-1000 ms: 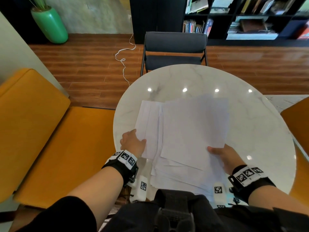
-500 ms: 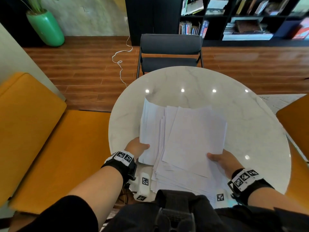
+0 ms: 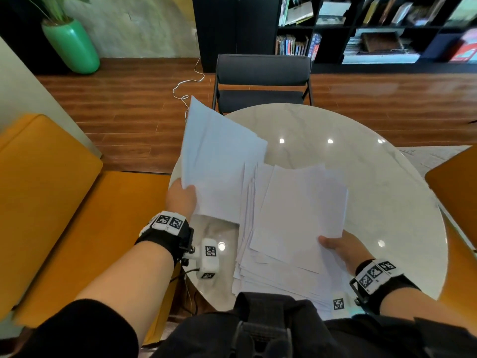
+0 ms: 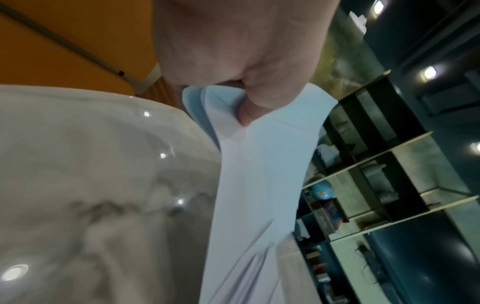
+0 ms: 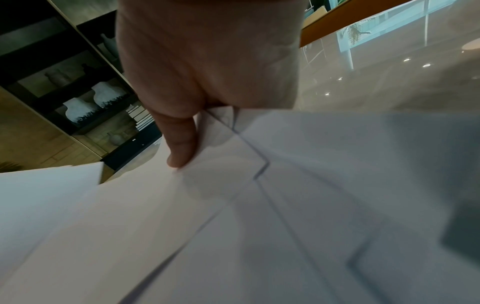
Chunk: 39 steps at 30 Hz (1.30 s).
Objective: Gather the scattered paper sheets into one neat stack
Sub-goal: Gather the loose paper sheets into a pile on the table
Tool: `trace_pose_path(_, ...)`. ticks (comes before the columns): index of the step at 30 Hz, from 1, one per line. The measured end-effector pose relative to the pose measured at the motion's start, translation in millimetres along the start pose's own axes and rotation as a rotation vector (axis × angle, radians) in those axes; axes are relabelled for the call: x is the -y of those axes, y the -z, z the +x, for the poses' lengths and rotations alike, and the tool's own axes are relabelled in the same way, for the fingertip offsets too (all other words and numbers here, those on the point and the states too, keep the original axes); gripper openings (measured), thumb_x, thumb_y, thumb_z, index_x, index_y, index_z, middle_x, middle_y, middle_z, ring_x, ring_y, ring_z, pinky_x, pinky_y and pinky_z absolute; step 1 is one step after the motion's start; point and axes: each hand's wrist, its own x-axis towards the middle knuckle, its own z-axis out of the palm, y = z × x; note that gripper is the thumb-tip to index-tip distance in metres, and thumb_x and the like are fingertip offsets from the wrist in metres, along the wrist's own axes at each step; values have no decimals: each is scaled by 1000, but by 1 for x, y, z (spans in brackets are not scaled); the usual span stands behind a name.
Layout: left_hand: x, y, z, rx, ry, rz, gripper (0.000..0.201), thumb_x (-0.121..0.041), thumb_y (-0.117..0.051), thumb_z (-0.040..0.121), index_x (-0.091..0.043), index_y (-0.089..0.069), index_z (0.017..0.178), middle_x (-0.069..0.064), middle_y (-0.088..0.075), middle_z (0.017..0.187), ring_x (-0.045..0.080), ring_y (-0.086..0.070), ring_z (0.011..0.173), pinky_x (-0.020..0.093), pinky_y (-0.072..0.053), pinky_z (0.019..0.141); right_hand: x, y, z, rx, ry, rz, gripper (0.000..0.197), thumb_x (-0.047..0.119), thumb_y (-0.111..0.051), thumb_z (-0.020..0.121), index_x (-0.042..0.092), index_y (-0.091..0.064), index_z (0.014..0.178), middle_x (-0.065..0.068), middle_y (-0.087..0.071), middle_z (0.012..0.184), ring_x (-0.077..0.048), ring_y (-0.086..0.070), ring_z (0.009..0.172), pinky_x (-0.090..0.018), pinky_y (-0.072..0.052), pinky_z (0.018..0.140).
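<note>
My left hand (image 3: 182, 196) pinches the near corner of a small bundle of white sheets (image 3: 219, 161) and holds it tilted up above the left side of the round marble table (image 3: 387, 177). In the left wrist view the fingers (image 4: 249, 111) curl round the bundle's (image 4: 259, 174) corner. My right hand (image 3: 340, 245) grips the near right corner of a top bundle of sheets (image 3: 302, 215), thumb on top. It lies over a loose fanned pile of paper (image 3: 258, 275) at the table's near edge. In the right wrist view a finger (image 5: 180, 144) presses on the paper (image 5: 285, 205).
A dark chair (image 3: 262, 81) stands at the table's far side. An orange bench (image 3: 64, 202) runs along the left, and another orange seat (image 3: 456, 182) sits at the right. Behind are a black bookshelf (image 3: 361, 27), a green vase (image 3: 71, 45) and a white cable (image 3: 188, 83) on the wooden floor.
My left hand has lifted its bundle of sheets off the table and tilted it up to the left. My right hand has kept its grip on the top bundle near the same spot.
</note>
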Motion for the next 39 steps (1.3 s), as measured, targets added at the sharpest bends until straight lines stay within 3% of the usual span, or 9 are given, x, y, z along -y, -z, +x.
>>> trace_pose_path(9,-44,6,-14,-215,-48,-372,35,-18,-47,95,-11,-50,129,-1,-57,111,16,-53,99,27,-42,87,7,-2,-9,-1,26,-34,33,10,-71,83,5,-62,114,-17,-69,104,-33,-64,92,-41,-48,82)
trace_pose_path(16,-26,-30,-48,162,-61,-162,35,-16,-47,92,-14,-53,127,4,-60,113,21,-55,101,31,-44,90,7,-1,-10,8,-14,-23,42,15,-68,85,1,-59,123,-16,-69,108,-35,-64,98,-48,-48,93)
trace_pose_path(20,5,-48,-59,421,23,91,37,-15,-51,90,-10,-53,127,11,-61,127,27,-58,111,26,-42,86,12,-1,-10,-117,-112,69,61,49,-52,92,1,-53,130,-14,-60,119,-33,-57,110,-37,-41,92)
trace_pose_path(23,21,-54,-60,446,118,109,58,-16,-61,87,-7,-36,138,11,-53,135,28,-54,120,26,-42,90,18,0,-10,-101,-169,153,75,64,-49,86,9,-49,136,-13,-52,137,-31,-50,117,-39,-36,94)
trace_pose_path(26,25,-56,-57,437,98,161,74,-26,-62,86,-9,-24,147,10,-40,148,27,-45,131,29,-37,105,25,-1,-15,-28,-125,173,65,49,-59,87,8,-47,137,-5,-53,124,-31,-48,123,-36,-33,93)
trace_pose_path(30,25,-67,-59,578,-11,435,74,-50,-52,77,-18,-38,142,12,-44,142,29,-46,128,37,-38,109,27,-1,-16,36,-167,257,63,44,-77,71,6,-64,119,-12,-70,114,-31,-65,103,-42,-51,91)
trace_pose_path(33,23,-78,-72,632,-142,636,64,-48,-52,83,-26,-37,141,14,-42,133,35,-41,127,39,-38,105,26,-7,-17,130,-193,309,34,24,-74,81,6,-68,108,-12,-75,93,-27,-73,75,-32,-58,61)
trace_pose_path(36,23,-83,-78,637,-167,687,67,-50,-53,83,-28,-31,143,13,-37,138,36,-37,128,42,-37,105,25,-14,-18,133,-143,263,39,2,-68,82,0,-61,121,-19,-70,109,-32,-69,89,-39,-57,77)
trace_pose_path(39,22,-80,-70,578,-103,619,67,-47,-54,85,-24,-32,144,14,-30,146,34,-37,132,39,-34,110,29,-6,-20,105,-91,242,29,-3,-63,83,6,-65,110,-10,-74,92,-27,-68,80,-33,-55,66)
